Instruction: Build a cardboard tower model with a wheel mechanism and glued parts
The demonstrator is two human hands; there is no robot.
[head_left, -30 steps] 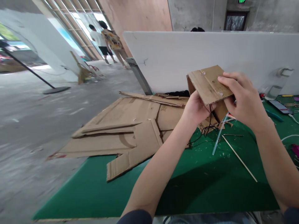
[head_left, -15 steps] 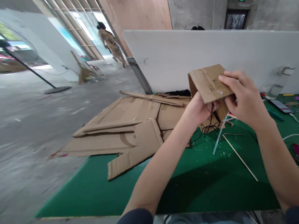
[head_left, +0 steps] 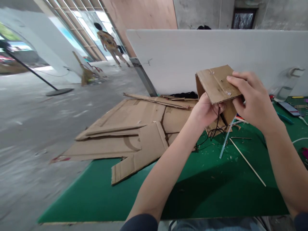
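The boxy brown cardboard piece (head_left: 218, 85) partly hides the bare left hand (head_left: 205, 110); the right edge crops a magenta object (head_left: 305, 152).

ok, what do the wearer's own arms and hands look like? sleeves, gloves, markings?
Bare hands: no glove, ring or watch shows on the left grip or right grip. Left forearm and right forearm are uncovered, no cables or markings visible. Left sleeve and right sleeve are dark navy, plain where seen.

grn tbl (head_left: 84, 192) | cardbd pcs (head_left: 151, 138), L side | clr strip (head_left: 224, 144) | thin stick (head_left: 247, 162) | phone (head_left: 288, 108), R
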